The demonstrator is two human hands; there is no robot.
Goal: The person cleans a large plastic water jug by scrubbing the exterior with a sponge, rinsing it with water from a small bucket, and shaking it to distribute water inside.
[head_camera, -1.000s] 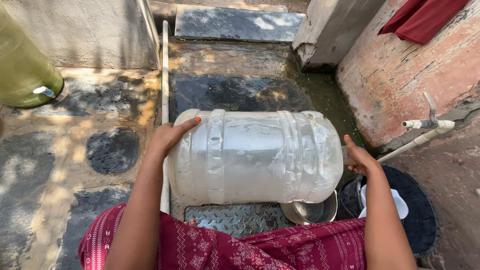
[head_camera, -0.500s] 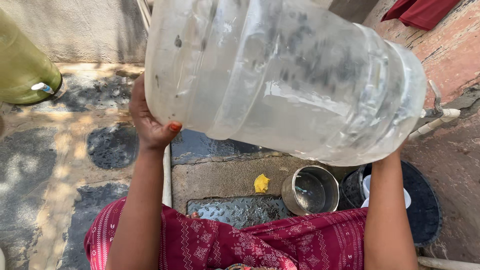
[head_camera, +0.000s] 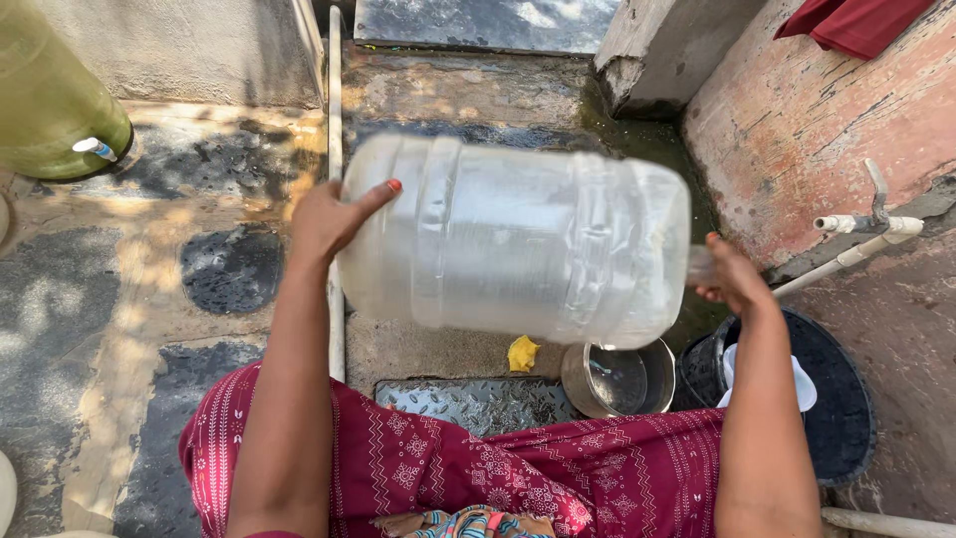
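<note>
The big clear water jug (head_camera: 513, 244) is held on its side in the air, over the wet stone floor (head_camera: 229, 269), its neck pointing right. It looks nearly drained, with perhaps a little water inside, so the rinsing seems under way rather than finished. The left hand (head_camera: 334, 219) presses flat on its base; the right hand (head_camera: 732, 274) grips the neck end. Below it, near the person, sit a steel pot (head_camera: 612, 379), a yellow scrap (head_camera: 522, 353) and a black tub (head_camera: 846, 399). A tap (head_camera: 861, 224) sticks out at right.
</note>
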